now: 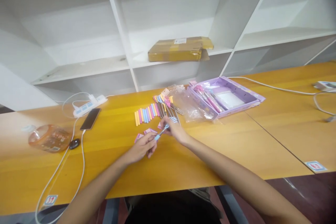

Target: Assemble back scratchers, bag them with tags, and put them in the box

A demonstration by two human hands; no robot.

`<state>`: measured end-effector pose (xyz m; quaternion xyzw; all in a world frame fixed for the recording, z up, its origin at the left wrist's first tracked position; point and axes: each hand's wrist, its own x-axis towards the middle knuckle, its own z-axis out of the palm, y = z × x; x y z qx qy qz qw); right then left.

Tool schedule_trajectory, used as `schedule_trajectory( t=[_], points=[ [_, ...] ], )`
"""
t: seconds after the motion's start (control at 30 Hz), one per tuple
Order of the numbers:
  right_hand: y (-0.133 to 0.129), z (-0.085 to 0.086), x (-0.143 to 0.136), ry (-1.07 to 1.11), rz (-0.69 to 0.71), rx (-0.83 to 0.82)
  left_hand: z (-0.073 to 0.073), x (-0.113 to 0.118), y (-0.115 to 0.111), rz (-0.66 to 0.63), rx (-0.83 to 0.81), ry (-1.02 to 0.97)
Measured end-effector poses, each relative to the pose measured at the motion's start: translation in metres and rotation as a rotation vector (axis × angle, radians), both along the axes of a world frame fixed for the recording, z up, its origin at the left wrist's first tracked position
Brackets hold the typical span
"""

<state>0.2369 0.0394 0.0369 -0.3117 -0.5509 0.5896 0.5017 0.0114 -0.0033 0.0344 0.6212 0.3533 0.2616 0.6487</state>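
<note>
Between my hands is a slim tool with a metal shaft and a light blue handle [157, 137]. My left hand [143, 146] is closed around the handle end. My right hand [172, 129] pinches the other end, near a light blue hand-shaped head [172, 120]. Behind them lies a row of pink, yellow and blue sticks [147, 113]. Beside the row, metal rods with coloured hand-shaped heads [167, 102] lie in a pile. Small pink cards [150, 131] are partly hidden behind my left hand.
A purple box [250, 103] with packaged items sits right of clear plastic bags [193, 108]. On the left are a phone [90, 119], power strip [90, 106], black mouse [74, 143], orange bottle [51, 138] and cables. A cardboard box [175, 49] rests on the shelf.
</note>
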Motion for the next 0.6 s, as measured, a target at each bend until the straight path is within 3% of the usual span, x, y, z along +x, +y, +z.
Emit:
schedule_trajectory(
  t=[0.1, 0.13, 0.2, 0.3, 0.43, 0.6],
  points=[
    [0.019, 0.005, 0.011, -0.405, 0.135, 0.279, -0.015, -0.005, 0.022, 0.149, -0.009, -0.035],
    [0.025, 0.004, 0.020, -0.628, 0.092, 0.397, -0.020, -0.011, 0.027, 0.211, -0.010, -0.030],
    [0.036, 0.000, 0.043, -1.016, -0.147, 0.542, -0.029, -0.024, 0.036, 0.366, 0.061, -0.011],
    [0.050, -0.011, 0.080, -1.197, -0.501, 0.469, -0.035, -0.038, 0.043, 0.573, 0.167, -0.040],
    [0.061, -0.022, 0.106, -1.443, -0.770, 0.254, -0.040, -0.039, 0.043, 0.645, 0.182, -0.073],
    [0.063, -0.033, 0.102, -1.653, -0.604, 0.224, -0.050, -0.030, 0.035, 0.614, 0.242, -0.049]
  ],
)
